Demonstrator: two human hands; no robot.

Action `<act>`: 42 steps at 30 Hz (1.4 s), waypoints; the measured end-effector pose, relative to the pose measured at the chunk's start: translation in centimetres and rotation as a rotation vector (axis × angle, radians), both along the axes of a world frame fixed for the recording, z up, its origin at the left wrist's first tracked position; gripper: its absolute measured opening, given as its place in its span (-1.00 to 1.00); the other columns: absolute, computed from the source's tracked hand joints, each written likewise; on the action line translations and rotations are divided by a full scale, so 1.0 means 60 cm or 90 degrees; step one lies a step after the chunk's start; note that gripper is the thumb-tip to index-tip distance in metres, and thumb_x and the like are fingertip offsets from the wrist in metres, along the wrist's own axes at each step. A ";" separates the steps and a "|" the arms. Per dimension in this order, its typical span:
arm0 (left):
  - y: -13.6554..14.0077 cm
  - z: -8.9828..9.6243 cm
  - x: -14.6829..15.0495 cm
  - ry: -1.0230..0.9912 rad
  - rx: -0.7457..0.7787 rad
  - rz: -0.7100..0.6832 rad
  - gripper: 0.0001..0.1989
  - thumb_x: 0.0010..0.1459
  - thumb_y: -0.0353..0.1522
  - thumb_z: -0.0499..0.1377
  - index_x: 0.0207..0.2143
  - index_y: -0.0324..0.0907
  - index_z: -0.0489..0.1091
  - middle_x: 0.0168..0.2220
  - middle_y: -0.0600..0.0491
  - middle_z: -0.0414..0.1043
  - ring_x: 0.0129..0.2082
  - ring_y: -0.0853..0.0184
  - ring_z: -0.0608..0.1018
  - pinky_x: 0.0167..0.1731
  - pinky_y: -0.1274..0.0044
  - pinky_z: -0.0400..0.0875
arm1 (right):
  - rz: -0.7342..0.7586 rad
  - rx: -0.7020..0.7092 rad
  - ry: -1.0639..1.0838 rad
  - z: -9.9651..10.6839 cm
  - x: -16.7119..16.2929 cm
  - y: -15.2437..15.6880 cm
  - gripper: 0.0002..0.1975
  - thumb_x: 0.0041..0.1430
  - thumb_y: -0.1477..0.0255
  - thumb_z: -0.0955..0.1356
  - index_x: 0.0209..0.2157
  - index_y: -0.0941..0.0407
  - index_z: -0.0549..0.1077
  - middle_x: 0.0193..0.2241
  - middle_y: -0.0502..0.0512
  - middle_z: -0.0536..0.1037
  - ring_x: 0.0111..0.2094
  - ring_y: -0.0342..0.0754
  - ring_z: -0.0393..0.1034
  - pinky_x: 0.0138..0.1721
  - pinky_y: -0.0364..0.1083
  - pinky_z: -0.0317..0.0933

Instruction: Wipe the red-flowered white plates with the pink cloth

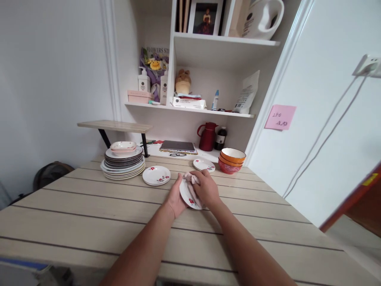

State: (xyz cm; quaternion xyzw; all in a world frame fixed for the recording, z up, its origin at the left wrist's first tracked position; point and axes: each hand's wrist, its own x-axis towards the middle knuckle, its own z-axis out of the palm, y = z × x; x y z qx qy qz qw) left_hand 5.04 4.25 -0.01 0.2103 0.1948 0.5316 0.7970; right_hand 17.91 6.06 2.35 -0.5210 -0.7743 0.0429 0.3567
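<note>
A small white plate point(185, 192) with red flowers is tilted up above the table, its left rim gripped by my left hand point(176, 198). Bunched in my right hand point(207, 187) is a pale pinkish cloth point(190, 178), pressed against the plate's face. Part of the cloth and the plate's right side are hidden behind my right fingers. To the left lie white flowered plates point(154, 173), stacked flat. Beyond my hands sits another small stack of flowered plates point(202, 164).
A tall stack of plates point(122, 171) topped by pink-rimmed dishes stands left, by a small raised shelf point(116, 126). Stacked bowls point(230, 165) stand at the right. Behind are a red jug point(207, 137), a dark bottle point(220, 139), a laptop point(178, 146) and glasses point(177, 154).
</note>
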 end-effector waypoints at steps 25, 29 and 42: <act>-0.005 0.005 0.002 0.031 -0.016 -0.001 -0.52 0.18 -0.08 0.14 0.00 -0.22 0.42 -0.20 -0.13 0.59 -0.20 0.11 0.61 -0.12 0.30 0.44 | 0.042 -0.017 0.005 -0.003 0.004 0.004 -0.59 0.08 0.57 0.29 -0.04 -0.02 0.47 -0.14 0.09 0.43 -0.17 -0.02 0.36 -0.21 -0.12 0.18; -0.004 0.006 -0.001 0.031 -0.028 0.025 -0.55 0.17 -0.07 0.15 -0.06 -0.21 0.44 -0.22 -0.11 0.59 -0.21 0.10 0.61 -0.14 0.29 0.44 | 0.076 -0.032 -0.003 -0.003 0.003 0.001 -0.61 0.08 0.55 0.29 -0.04 0.01 0.47 -0.16 0.09 0.44 -0.21 -0.03 0.36 -0.20 -0.12 0.17; -0.009 0.012 -0.002 0.074 -0.030 0.027 -0.62 0.15 -0.08 0.17 -0.21 -0.21 0.47 -0.35 -0.08 0.59 -0.32 0.12 0.62 -0.21 0.30 0.45 | 0.102 -0.011 0.001 -0.006 -0.018 -0.013 -0.59 0.06 0.59 0.27 -0.05 0.02 0.47 -0.14 0.09 0.42 -0.16 -0.03 0.35 -0.19 -0.13 0.19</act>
